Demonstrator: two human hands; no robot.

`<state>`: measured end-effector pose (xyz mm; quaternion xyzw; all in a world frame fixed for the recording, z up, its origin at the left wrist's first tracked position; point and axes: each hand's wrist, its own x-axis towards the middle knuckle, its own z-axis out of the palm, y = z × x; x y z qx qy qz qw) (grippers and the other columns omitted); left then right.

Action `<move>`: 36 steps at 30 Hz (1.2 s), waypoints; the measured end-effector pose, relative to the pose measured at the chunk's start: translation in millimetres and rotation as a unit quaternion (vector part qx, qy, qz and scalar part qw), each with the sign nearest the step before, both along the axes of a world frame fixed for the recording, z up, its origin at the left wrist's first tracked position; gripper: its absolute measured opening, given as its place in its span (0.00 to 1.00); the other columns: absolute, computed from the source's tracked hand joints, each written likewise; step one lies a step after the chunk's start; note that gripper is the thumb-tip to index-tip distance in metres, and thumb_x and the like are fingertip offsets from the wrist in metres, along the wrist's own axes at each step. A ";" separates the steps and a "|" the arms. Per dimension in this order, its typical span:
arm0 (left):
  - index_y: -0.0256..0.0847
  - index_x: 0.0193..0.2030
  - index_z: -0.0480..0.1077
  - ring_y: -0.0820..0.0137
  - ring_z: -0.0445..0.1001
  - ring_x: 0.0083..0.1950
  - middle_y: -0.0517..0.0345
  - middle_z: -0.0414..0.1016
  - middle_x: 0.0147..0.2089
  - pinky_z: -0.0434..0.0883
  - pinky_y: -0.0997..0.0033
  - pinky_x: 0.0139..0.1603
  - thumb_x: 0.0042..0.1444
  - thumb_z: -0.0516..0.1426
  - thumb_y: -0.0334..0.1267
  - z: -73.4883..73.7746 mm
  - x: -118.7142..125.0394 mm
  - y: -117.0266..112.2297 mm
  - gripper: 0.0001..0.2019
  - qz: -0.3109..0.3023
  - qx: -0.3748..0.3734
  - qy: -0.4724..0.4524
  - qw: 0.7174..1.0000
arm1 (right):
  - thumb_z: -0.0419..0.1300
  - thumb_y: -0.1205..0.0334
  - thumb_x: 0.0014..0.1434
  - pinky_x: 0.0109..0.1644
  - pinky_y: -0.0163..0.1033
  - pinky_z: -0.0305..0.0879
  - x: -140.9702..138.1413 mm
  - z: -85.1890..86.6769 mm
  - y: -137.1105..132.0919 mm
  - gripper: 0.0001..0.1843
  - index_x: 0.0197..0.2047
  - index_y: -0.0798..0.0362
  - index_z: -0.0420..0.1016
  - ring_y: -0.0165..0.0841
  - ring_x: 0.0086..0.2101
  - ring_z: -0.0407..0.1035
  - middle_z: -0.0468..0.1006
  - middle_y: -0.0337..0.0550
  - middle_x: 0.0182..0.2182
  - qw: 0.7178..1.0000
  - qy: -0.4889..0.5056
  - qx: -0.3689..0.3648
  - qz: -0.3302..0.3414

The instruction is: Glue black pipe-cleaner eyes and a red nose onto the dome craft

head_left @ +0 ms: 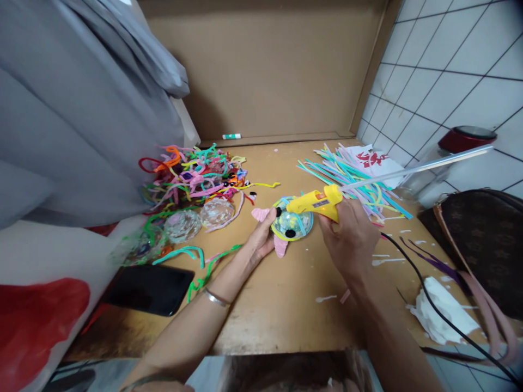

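Note:
My left hand (262, 235) is closed on a round, clear craft animal (300, 227) with black eyes, pink pipe-cleaner ears and a yellow and blue pipe-cleaner edge. In my right hand (352, 237) is a yellow hot glue gun (314, 201), a long glue stick (420, 169) jutting from its back. The gun's nozzle is over the craft animal's upper part; whether it touches the surface I cannot tell. Left of my hands lie a clear round piece (217, 212) and a second clear round piece (182, 225).
A tangled heap of pipe cleaners (196, 174) covers the back left, straight pipe cleaners (351, 174) the back right. A phone (150, 288) lies at left. At right are a brown bag (482, 234), crumpled tissue (443, 310), a jar (425, 174) and the black cord (417, 269).

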<state>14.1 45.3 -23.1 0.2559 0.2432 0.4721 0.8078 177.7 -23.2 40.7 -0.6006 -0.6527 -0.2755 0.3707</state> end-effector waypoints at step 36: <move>0.38 0.48 0.73 0.57 0.72 0.55 0.50 0.79 0.47 0.64 0.58 0.61 0.41 0.67 0.49 3.1 0.7 -0.1 0.27 0.000 -0.027 0.012 1.000 | 0.58 0.62 0.56 0.30 0.38 0.56 6.2 -0.1 0.0 0.06 0.31 0.50 0.63 0.36 0.31 0.65 0.71 0.42 0.29 0.999 0.047 -0.022 0.007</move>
